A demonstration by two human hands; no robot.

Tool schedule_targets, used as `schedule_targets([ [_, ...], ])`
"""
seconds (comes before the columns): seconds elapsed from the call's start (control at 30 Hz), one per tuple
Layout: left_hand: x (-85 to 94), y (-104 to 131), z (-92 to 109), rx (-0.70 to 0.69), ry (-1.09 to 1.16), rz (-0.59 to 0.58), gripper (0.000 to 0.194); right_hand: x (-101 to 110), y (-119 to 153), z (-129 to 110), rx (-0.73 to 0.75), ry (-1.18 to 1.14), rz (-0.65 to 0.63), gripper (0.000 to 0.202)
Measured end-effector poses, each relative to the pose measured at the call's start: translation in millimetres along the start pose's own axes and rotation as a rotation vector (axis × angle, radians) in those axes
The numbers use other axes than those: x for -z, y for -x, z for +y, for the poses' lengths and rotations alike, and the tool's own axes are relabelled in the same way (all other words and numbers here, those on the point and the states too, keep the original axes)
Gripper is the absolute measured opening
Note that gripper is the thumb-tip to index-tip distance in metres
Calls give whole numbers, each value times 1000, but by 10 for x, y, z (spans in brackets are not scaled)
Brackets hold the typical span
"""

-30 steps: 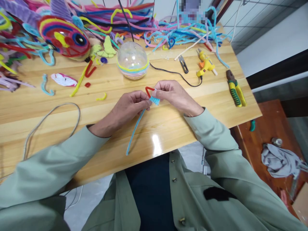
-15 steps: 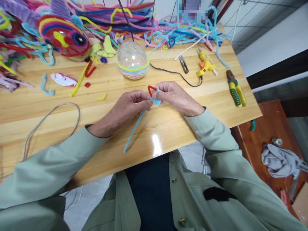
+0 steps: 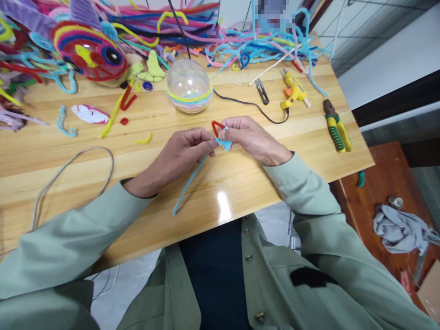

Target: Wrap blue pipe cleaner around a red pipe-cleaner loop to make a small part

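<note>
My left hand [image 3: 194,146] pinches a light-blue pipe cleaner [image 3: 189,184]; its loose end hangs down-left over the table. My right hand [image 3: 245,137] is closed on a small piece made of light-blue pipe cleaner wound in rows [image 3: 224,144]. A bent red pipe cleaner [image 3: 215,126] sticks up from that piece in a pointed shape. Both sets of fingertips almost meet at the wound piece and partly cover it. Beyond my hands stands a clear plastic ball [image 3: 189,85] with yellow, blue and pink bands round its lower half.
A yellow glue gun [image 3: 294,94], small black snips [image 3: 262,91] and pliers [image 3: 337,126] lie at the right. A colourful fish-like figure [image 3: 91,52] stands at the back left. Heaps of pipe cleaners [image 3: 261,48] line the back. A grey cable [image 3: 74,160] loops at the left.
The free end of the light-blue pipe cleaner has swung slightly left and up. The wound piece has turned a little in my fingers; both hands stay almost where they were.
</note>
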State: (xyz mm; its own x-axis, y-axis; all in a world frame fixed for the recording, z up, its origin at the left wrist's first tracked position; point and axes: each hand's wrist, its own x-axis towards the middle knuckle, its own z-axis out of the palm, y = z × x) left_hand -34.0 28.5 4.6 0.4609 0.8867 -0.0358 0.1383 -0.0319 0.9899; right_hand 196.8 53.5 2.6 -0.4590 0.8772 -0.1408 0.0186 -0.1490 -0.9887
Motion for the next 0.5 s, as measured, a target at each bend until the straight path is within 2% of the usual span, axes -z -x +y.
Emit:
schedule_targets([
  [0.23, 7, 11, 8, -22, -16, -6, 28, -5, 25, -12, -1, -36, -43, 25],
  [0.5, -36, 83, 86, -128, -116, 29, 34, 14, 46, -10, -59, -124, -70, 30],
])
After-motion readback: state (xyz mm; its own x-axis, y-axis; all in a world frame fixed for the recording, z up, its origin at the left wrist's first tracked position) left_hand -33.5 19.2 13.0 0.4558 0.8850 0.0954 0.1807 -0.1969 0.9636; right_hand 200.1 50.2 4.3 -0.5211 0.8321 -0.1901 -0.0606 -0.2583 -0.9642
